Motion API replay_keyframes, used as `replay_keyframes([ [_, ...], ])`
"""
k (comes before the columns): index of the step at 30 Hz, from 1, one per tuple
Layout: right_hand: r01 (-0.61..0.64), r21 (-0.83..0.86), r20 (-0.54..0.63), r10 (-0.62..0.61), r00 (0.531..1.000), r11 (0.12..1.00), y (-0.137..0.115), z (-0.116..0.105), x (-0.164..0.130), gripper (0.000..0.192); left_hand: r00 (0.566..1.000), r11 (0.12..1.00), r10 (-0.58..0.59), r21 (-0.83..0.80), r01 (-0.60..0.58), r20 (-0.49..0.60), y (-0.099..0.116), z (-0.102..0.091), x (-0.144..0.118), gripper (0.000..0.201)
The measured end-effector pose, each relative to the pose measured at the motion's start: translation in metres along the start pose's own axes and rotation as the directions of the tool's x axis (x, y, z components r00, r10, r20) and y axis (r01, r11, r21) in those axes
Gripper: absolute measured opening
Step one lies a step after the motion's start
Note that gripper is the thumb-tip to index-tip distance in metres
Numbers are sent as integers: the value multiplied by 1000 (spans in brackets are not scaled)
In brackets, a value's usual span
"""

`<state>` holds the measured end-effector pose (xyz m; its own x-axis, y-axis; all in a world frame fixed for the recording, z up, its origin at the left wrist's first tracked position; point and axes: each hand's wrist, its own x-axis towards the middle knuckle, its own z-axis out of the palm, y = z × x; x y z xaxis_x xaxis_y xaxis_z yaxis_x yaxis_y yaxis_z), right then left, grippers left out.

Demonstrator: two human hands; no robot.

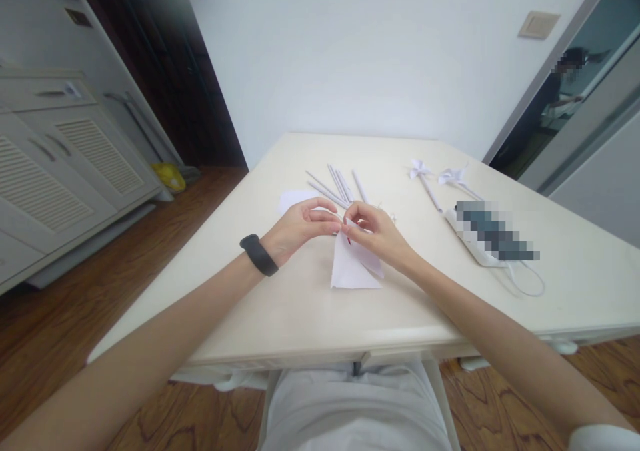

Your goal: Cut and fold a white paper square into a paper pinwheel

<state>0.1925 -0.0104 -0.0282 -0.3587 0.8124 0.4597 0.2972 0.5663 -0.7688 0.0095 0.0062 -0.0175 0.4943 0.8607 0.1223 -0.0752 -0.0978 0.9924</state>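
Both hands meet over the middle of the table, at the top of a white sheet of paper (pixel 356 264) that is partly folded and hangs down toward me. My left hand (pixel 310 221), with a black band on the wrist, pinches the paper's upper edge between thumb and fingers. Touching it from the other side, my right hand (pixel 373 231) grips the same edge with curled fingers. A small red mark shows on the paper just below the fingertips. Behind the hands lie several rolled white paper sticks (pixel 341 183). Another white sheet (pixel 295 199) lies flat behind my left hand.
Two white paper pinwheels on sticks, one nearer (pixel 421 169) and one further right (pixel 454 176), lie at the right of the table (pixel 280 317). Beside them is a white device (pixel 470 243) with a cable and a blurred top. A person (pixel 560 91) shows beyond the doorway.
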Motion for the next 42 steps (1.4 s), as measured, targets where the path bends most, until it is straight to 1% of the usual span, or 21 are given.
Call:
replay_keyframes([
  [5,-44,29,51,43,998,999,-4,-1,-2,10,1000,1000,0,6,0,14,0,-1,1,28],
  [10,-83,39,66,80,995,996,-7,1,-3,19,1000,997,29,65,-28,-1,1,-2,0,26],
  [13,-94,47,54,91,994,994,-7,1,-2,23,999,996,38,78,-36,-18,1,0,0,26],
  [17,-72,35,23,71,997,997,-5,1,-1,23,998,997,35,65,-32,-45,0,1,-1,26],
  [20,-60,9,-5,60,998,998,-2,1,0,19,998,999,29,36,-27,-54,0,2,-1,26],
  [24,-38,2,-32,38,999,999,5,2,2,12,995,997,54,53,-50,-87,-1,2,-1,27],
  [26,-53,21,-15,53,998,998,7,2,2,9,995,997,58,65,-53,-81,-2,2,-1,28],
  [29,-91,47,36,89,995,995,9,2,2,8,997,997,32,75,-27,-66,-5,1,0,29],
  [31,-103,60,59,100,993,993,8,2,2,8,997,997,19,78,-13,-76,-7,1,0,30],
  [35,-108,75,64,103,993,991,4,1,1,11,996,999,18,45,-14,-92,-7,1,-1,29],
  [38,-116,92,68,110,992,989,3,0,1,16,997,1000,4,6,-4,-79,-6,1,-1,29],
  [42,-102,132,77,92,993,986,4,0,1,21,998,1000,-9,0,9,-67,-5,0,0,28],
])
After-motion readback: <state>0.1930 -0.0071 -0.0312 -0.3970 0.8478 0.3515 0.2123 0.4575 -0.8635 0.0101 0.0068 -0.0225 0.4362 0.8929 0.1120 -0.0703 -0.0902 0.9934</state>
